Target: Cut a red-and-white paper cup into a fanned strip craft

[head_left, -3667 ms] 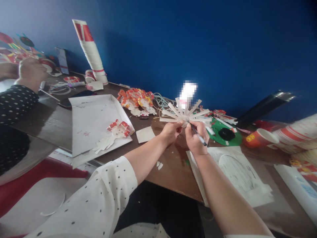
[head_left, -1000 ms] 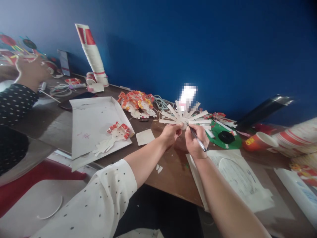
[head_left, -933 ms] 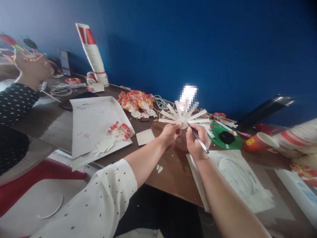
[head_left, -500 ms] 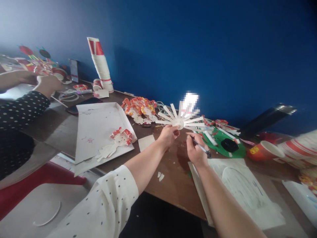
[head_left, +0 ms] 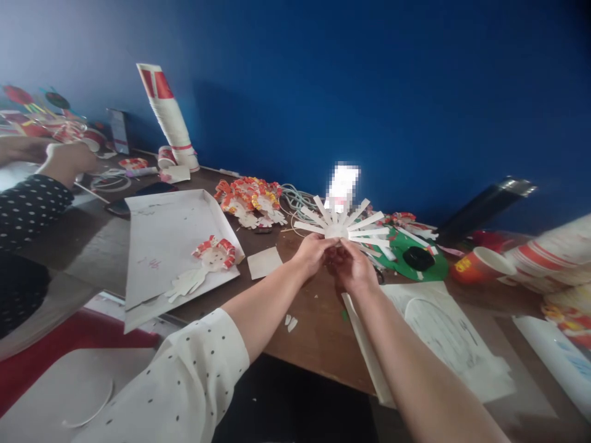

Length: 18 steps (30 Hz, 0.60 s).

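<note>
A white paper cup cut into splayed strips (head_left: 336,231) is held up above the table, its strips fanning out like rays round a small round base. My left hand (head_left: 314,251) is closed on the near edge of the base. Beside it, my right hand (head_left: 356,264) also pinches that near edge, its fingers partly hidden. A dark tip (head_left: 379,276) shows just past my right hand; it may be the pen's end, but I cannot tell whether the hand still holds it. Behind the strips stands a bright, blurred-out screen (head_left: 342,187).
Left lies a white tray (head_left: 159,246) with a paper lion-like figure (head_left: 215,257). Similar figures (head_left: 252,200) are piled behind. Right are green paper (head_left: 427,271), a red cup (head_left: 484,269), stacked cups (head_left: 554,251) and a black cylinder (head_left: 489,206). Another person's hand (head_left: 69,161) works far left.
My right hand has moved up and left to the cut cup and now grips it beside my left hand. The pen seen in it before is mostly hidden. The view has shifted slightly right.
</note>
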{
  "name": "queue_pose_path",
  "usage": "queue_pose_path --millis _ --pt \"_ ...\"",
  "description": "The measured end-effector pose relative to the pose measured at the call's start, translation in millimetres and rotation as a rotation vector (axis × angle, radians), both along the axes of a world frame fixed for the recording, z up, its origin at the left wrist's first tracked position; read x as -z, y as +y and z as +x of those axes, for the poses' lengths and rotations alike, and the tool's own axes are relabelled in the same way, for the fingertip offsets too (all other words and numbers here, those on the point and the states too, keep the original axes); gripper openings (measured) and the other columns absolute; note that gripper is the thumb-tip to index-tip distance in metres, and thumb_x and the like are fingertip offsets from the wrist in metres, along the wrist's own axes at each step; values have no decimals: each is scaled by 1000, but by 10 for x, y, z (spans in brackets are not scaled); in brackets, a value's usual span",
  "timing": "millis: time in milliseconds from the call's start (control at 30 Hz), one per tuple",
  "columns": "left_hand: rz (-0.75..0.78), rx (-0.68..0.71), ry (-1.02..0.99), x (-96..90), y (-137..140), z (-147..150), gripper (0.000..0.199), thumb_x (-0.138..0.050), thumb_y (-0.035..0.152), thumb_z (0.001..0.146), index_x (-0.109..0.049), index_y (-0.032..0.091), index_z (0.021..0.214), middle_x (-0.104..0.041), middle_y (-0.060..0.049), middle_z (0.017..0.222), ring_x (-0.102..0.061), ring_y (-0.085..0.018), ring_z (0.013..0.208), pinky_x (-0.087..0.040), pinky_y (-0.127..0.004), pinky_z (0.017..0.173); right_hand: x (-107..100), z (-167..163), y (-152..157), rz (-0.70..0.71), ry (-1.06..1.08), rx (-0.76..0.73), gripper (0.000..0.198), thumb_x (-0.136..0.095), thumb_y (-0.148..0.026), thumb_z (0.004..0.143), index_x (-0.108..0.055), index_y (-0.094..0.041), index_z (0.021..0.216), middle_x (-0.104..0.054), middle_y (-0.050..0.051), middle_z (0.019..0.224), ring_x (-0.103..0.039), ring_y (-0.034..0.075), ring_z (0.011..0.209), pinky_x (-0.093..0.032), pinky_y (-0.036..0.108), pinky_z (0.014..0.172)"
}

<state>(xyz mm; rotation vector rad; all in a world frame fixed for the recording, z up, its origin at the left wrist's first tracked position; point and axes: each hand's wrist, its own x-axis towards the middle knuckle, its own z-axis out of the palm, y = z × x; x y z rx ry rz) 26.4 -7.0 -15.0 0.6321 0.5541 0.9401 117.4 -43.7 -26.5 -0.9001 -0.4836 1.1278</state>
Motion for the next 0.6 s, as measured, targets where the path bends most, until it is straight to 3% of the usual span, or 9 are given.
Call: queue_pose_path --millis 233,433,600 --pt "-2 -45 -126 43 -1 10 27 -80 12 60 -58 13 75 -61 -1 66 -58 -9 59 -46 -25 65 13 55 45 -16 119 19 22 -81 -21 63 -61 -18 73 -65 -4 69 -57 6 56 -49 17 49" --pt "-4 -37 14 89 -2 1 30 -83 23 62 -56 14 70 -56 1 59 -54 -9 51 -41 -24 56 22 66 35 23 89 59 22 -79 -20 62 -61 -20 76 -68 -5 75 -57 6 58 -47 16 45" --pt "-11 -65 9 84 1 0 28 -83 21 61 -59 13 71 -58 1 60 -55 -9 52 -43 -24 56 47 65 51 25 9 18 19 -75 -24 68 -61 -19 79 -68 -3 76 -60 9 63 -54 20 54"
